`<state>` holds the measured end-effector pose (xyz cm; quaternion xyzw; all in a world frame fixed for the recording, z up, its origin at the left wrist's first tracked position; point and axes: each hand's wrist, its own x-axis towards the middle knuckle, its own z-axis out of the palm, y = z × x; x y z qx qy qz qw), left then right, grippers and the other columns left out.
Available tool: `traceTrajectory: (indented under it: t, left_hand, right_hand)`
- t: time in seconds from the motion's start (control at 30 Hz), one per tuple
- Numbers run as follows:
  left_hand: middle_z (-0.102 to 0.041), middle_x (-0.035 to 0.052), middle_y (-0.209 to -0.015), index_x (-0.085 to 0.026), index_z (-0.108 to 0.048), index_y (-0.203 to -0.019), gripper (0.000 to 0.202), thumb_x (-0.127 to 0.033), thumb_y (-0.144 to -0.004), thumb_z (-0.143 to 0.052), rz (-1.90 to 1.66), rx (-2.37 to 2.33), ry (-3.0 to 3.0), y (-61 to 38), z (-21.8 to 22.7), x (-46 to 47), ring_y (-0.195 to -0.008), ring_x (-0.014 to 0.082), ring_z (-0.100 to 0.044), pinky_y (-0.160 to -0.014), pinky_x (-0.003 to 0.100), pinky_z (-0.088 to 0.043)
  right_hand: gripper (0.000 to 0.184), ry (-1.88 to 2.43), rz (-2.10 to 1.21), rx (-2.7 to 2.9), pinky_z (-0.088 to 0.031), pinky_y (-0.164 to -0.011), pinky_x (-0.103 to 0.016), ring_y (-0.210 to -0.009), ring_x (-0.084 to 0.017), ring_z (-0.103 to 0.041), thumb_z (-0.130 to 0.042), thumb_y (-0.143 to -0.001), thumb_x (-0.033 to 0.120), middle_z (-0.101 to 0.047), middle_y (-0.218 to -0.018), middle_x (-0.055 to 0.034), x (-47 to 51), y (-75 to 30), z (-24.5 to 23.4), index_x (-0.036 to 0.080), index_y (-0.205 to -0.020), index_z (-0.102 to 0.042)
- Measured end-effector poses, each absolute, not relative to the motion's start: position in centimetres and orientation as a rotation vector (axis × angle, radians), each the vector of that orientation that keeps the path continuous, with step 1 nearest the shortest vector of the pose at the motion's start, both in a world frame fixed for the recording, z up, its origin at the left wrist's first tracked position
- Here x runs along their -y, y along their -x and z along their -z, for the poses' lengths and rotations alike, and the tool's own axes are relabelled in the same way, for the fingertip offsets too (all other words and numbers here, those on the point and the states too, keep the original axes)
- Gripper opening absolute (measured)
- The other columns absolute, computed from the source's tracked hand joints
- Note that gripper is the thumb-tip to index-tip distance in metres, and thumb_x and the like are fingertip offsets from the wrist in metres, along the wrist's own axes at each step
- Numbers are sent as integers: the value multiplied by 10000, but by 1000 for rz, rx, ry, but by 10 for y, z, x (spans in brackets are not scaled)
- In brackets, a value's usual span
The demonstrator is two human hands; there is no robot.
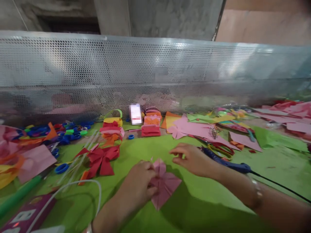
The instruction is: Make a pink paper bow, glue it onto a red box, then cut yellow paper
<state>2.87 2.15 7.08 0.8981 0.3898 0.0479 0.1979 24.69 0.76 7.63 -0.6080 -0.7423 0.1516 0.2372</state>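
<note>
Phone (pixel 135 114) at the back has its screen lit, but it's blurred out so I can't read it. Same deal with a patch on the perforated metal panel (pixel 116 61) behind. A yellow-and-red paper bag (pixel 112 123) and an orange-and-red paper bag (pixel 152 122) sit either side of the phone, can't tell what's inside. Grip-wise, the left hand (pixel 143 181) has thumb and fingers closed on the left edge of a folded pink paper (pixel 168 183), front and centre over the green table (pixel 136 145); can't tell if it's lifted. The right hand (pixel 191 158) hovers just beside it, half open, fingers loosely curled, holding nothing I can see. Blue glue gun (pixel 227 164) lies near that wrist.
</note>
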Motion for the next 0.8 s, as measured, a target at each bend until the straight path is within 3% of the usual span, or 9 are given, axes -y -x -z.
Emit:
traceTrajectory:
  t: [0.13, 0.23, 0.4, 0.6, 0.8]
  left_hand:
    - [-598, 39, -978, -224, -674, -875, 195, -281, -690, -651, -120, -1112, -2503, -31, -70, -22, -934, 214, -514, -819, 349, -408]
    - [-604, 40, -983, -214, -668, -854, 194, -293, -677, -672, -104, -1117, -2510, -32, -72, -21, -944, 225, -516, -824, 363, -403]
    - [-615, 33, -964, -202, -651, -824, 197, -311, -664, -686, -109, -1159, -2484, -32, -71, -21, -918, 225, -524, -812, 374, -408]
    - [-604, 32, -970, -203, -619, -894, 231, -238, -667, -640, -153, -1197, -2486, -33, -65, -20, -934, 223, -513, -821, 377, -402]
    - [-594, 33, -1081, -219, -596, -1032, 349, -192, -684, -598, -183, -1158, -2491, -32, -63, -21, -1019, 226, -485, -884, 390, -376]
  right_hand:
    - [152, 1677, -443, 1967, -443, -584, -269, -646, -171, -578, -619, -710, 259, -650, -740, -68, -27, -217, -43, 141, -760, -700]
    - [86, 1635, -455, 1930, -430, -608, -260, -684, -167, -571, -605, -685, 152, -634, -741, -52, -25, -215, -29, 152, -715, -686]
    - [216, 1520, -573, 1917, -434, -623, -221, -668, -128, -593, -567, -642, -15, -665, -701, -3, -18, -216, -34, 175, -662, -669]
    - [131, 1087, -218, 2155, -391, -621, -260, -672, -148, -571, -610, -774, 143, -663, -700, -24, -16, -222, -27, 198, -687, -692]
    - [149, 1046, -50, 2245, -368, -607, -271, -629, -136, -550, -597, -802, 189, -646, -672, -15, -21, -221, -17, 217, -688, -688]
